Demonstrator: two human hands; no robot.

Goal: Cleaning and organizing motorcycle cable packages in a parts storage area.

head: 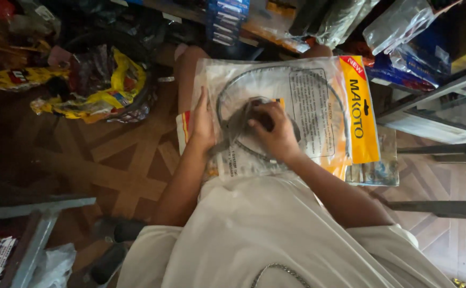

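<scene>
White shirt nearest; L hand flat, R hand fingers curled on clear cable pack; yellow bags beside.

Probably small shop: stacked boxed goods, bagged stock (dim view).

Both hands — left hand, right hand — press flat on a clear packet holding coiled cable.

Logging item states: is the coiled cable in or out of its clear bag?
In: the coiled cable shows through the clear bag under both hands.
</scene>
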